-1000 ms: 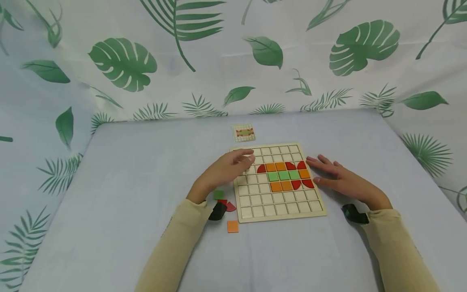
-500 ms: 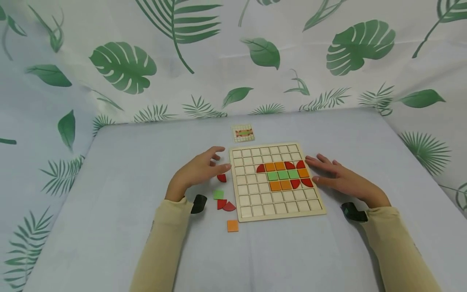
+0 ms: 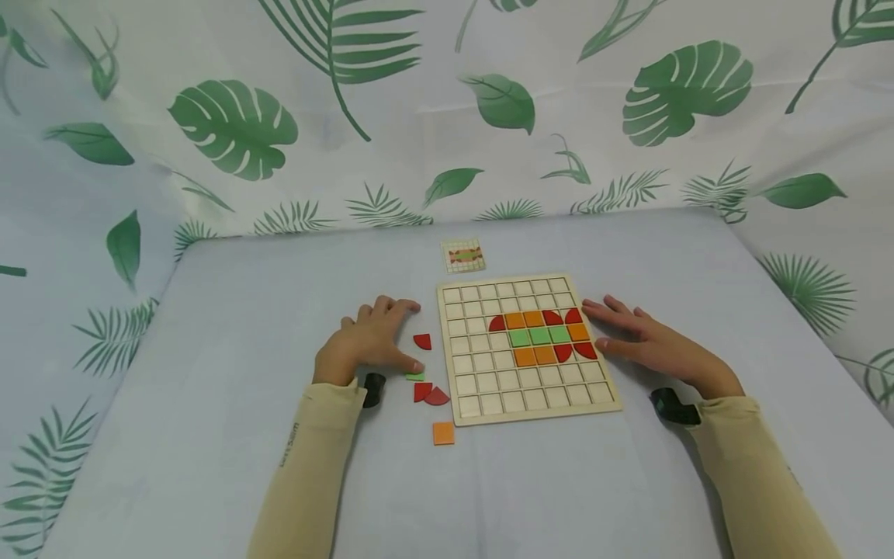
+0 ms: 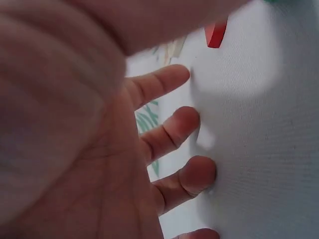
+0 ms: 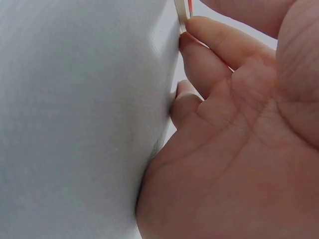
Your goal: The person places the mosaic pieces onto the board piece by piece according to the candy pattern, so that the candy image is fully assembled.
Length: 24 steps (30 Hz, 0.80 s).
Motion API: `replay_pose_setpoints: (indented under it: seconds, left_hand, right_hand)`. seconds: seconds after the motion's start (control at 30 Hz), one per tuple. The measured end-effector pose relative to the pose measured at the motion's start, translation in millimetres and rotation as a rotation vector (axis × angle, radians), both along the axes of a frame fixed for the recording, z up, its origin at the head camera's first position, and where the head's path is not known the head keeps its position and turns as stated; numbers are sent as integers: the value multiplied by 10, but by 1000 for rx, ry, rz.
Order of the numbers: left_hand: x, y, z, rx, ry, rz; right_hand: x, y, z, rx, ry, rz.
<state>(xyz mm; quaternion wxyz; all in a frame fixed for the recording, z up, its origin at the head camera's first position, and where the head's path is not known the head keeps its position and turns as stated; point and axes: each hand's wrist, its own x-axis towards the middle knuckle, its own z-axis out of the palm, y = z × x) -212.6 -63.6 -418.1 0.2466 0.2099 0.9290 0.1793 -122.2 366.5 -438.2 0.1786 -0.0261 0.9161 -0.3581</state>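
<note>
Spread wide and holding nothing, the left hand (image 3: 366, 341) arches over the pale tablecloth (image 3: 559, 497) in the head view, thumb partly covering a green square tile (image 3: 415, 377), a red quarter-circle tile (image 3: 422, 341) lying between thumb and index finger. Whether the thumb touches green I can't tell. Near it lie two touching red quarter-circles (image 3: 437, 397) and an orange square tile (image 3: 443, 433), all left of the grid board (image 3: 482, 380). From the left wrist, the fingertips (image 4: 198, 172) sit low by the cloth; for pieces this thin, I'd pinch opposite edges rather than press from above. From the right wrist, the right hand (image 5: 219, 139) lies relaxed, gripping nothing, its fingertips at the board's edge; light steadying there should keep the laid tiles (image 3: 540, 336) seated.
</note>
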Motion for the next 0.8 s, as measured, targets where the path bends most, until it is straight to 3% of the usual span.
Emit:
replay_pose_setpoints:
  seconds: [0.27, 0.47, 0.8]
  left_hand:
    - [-124, -181, -109, 136, -22, 7]
    - [-121, -152, -98, 95, -5, -32]
    - [-141, -122, -124, 146, 36, 20]
  right_hand:
    - [12, -5, 6, -13, 10, 11]
    - [5, -6, 6, -4, 11, 9]
    - [5, -2, 4, -4, 11, 13]
